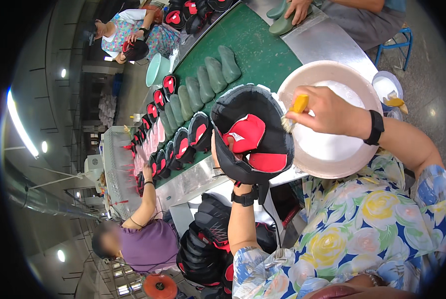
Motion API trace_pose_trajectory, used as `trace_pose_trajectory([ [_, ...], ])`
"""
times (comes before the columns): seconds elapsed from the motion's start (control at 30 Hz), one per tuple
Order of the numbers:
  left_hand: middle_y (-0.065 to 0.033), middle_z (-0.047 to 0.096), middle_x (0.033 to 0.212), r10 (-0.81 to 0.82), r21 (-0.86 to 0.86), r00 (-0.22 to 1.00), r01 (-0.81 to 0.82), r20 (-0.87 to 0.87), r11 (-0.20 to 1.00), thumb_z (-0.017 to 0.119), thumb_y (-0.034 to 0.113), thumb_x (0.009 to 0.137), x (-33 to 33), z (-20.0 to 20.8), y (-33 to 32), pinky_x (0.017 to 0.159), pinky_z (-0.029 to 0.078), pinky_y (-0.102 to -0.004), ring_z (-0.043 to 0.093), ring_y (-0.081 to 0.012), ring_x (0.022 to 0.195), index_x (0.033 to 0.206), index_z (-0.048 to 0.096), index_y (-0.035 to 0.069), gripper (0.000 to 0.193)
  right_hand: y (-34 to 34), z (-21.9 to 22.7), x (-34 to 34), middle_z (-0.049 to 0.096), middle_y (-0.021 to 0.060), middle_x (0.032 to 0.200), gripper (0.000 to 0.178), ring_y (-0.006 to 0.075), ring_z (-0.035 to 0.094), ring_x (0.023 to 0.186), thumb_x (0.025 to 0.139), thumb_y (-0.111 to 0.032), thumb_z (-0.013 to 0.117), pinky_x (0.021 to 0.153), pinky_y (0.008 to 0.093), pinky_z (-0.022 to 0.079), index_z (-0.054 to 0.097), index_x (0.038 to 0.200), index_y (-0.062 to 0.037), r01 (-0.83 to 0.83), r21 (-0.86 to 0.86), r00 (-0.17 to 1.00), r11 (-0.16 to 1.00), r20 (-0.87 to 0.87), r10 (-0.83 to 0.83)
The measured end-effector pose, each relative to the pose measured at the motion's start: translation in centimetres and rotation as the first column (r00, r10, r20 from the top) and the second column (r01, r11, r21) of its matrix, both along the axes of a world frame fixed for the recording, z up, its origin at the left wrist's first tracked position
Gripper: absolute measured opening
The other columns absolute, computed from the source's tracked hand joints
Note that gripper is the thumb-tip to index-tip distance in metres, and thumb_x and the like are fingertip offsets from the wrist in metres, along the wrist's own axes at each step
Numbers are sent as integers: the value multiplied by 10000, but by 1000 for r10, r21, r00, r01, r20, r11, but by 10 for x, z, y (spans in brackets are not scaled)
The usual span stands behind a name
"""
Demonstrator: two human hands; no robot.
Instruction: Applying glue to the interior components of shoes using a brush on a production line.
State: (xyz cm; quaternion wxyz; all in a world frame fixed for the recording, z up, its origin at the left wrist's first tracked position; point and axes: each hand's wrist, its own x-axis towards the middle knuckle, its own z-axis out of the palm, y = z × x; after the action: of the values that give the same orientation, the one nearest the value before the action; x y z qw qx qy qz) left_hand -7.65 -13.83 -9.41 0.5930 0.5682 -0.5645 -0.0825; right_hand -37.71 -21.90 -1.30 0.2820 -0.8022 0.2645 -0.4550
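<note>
My left hand [215, 149] holds up a black shoe upper [235, 164] with a red lining, its opening toward me. Most of that hand is hidden behind the upper. My right hand [330, 110] is closed around a small brush [300, 103] with a yellow handle and pale bristles. The bristles are at the upper's right rim; whether they touch it I cannot tell. Below my right hand stands a wide beige basin [328, 172] holding white liquid [328, 147].
Green shoe lasts [229, 65] and black-and-red uppers [182, 145] line the green conveyor belt [258, 55]. More uppers [203, 254] are piled at lower left. A small tub [385, 82] with a brush stands right of the basin. Co-workers are at the left, far left and top.
</note>
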Motion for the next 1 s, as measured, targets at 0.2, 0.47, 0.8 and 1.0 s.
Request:
trace_pose_trajectory([
  [0.2, -132, 576, 1313, 48, 69, 986, -60, 160, 996, 568, 128, 963, 33, -39, 8, 986, 480, -357, 577, -205, 1170, 1407, 461, 13, 471, 25, 17, 3, 632, 98, 771, 210, 249, 651, 659, 831, -121, 763, 594, 327, 484, 570, 848, -40, -119, 140, 992, 983, 50, 113],
  [0.47, -131, 543, 1363, 144, 75, 911, -187, 386, 980, 571, 112, 958, 73, -82, -9, 1027, 457, -365, 558, -220, 1208, 1422, 439, 28, 489, 33, 23, 11, 650, 107, 776, 165, 223, 655, 685, 845, -109, 747, 631, 311, 493, 605, 840, -27, -178, 209, 984, 962, 16, 179],
  [0.8, -106, 483, 1412, -255, -274, 347, -6, -902, 962, 640, 109, 916, 119, -79, -90, 1081, 404, -370, 510, -257, 1268, 1466, 343, 75, 627, 13, 7, -54, 583, 56, 796, 126, 142, 577, 699, 878, -84, 684, 639, 265, 447, 597, 859, 4, 173, 362, 982, 916, -129, -135],
  [1.0, -236, 484, 1378, 268, 499, 876, -455, 402, 738, 626, 67, 853, 163, -93, -113, 1019, 454, -454, 493, -422, 1266, 1493, 279, 71, 728, 16, -20, -53, 556, 44, 851, 100, 103, 564, 734, 906, -72, 643, 680, 229, 460, 575, 889, 1, 143, 628, 990, 765, -101, -103],
])
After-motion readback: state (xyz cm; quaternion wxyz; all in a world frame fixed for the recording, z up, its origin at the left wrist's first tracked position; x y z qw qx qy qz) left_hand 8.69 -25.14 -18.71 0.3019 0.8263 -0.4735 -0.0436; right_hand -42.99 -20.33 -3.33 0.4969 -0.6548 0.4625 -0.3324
